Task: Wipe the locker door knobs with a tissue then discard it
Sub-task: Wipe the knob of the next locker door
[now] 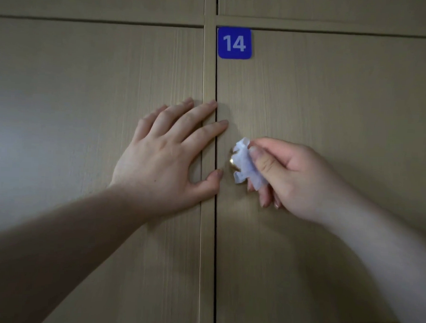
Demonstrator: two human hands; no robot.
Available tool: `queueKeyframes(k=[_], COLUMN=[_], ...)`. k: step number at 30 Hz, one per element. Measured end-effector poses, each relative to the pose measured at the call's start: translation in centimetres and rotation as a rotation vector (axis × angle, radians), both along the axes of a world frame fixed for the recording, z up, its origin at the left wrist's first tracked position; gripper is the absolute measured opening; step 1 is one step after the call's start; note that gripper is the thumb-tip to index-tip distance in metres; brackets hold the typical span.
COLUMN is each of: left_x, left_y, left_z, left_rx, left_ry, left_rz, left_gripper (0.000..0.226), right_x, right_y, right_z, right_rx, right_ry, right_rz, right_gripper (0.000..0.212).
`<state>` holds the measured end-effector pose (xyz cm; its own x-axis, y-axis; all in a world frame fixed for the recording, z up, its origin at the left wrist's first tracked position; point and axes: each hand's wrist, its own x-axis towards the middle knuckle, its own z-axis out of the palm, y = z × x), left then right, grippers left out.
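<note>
My right hand [291, 173] pinches the tissue [245, 166] against the knob [232, 160], just left of my fingertips; left hand [169, 150] flat, bracing the door [328, 141].

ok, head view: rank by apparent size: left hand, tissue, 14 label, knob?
1. left hand
2. tissue and blue 14 label: too alike to rank
3. knob: only a sliver shows beside the tissue, rest hidden
</note>
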<state>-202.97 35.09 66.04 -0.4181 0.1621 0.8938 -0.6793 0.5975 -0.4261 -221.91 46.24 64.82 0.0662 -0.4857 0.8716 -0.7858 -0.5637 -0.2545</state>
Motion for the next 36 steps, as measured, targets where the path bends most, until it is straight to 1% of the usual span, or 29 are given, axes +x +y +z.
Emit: queueKeyframes(k=[6, 10, 16, 20, 25, 28, 30, 33, 36], left_x=[0.0, 0.0, 0.0, 0.1, 0.0, 0.0, -0.1, 0.0, 0.0], left_y=[0.0, 0.0, 0.0, 0.1, 0.1, 0.1, 0.1, 0.1, 0.1], left_z=[0.0, -0.1, -0.1, 0.0, -0.1, -0.1, -0.1, -0.1, -0.1], left_rx=[-0.006, -0.006, -0.005, 0.002, 0.005, -0.009, -0.011, -0.004, 0.001], left_ry=[0.011, 0.014, 0.010, 0.006, 0.004, 0.011, 0.013, 0.009, 0.007], left_rz=[-0.004, -0.007, -0.007, -0.001, 0.010, 0.002, 0.000, 0.002, 0.000], left_gripper=[0.074, 0.073, 0.073, 0.073, 0.073, 0.072, 0.072, 0.073, 0.073], right_x=[0.2, 0.4, 0.6, 0.6, 1.0, 1.3, 1.3, 1.2, 1.2], right_y=[-0.2, -0.1, -0.4, -0.3, 0.3, 0.8, 0.9, 0.9, 1.1], right_z=[0.0, 0.1, 0.2, 0.4, 1.5, 2.2, 2.2, 1.5, 1.4], right_rx=[-0.035, -0.054, -0.057, 0.010, 0.144, 0.229, 0.246, 0.217, 0.217], right_ry=[-0.004, -0.023, -0.054, -0.057, -0.054, -0.017, -0.011, -0.037, -0.086], right_rz=[0.003, -0.002, -0.010, -0.024, -0.005, 0.005, 0.010, 0.031, 0.049], right_gripper=[0.004, 0.011, 0.014, 0.015, 0.009, 0.008, 0.013, 0.019, 0.020])
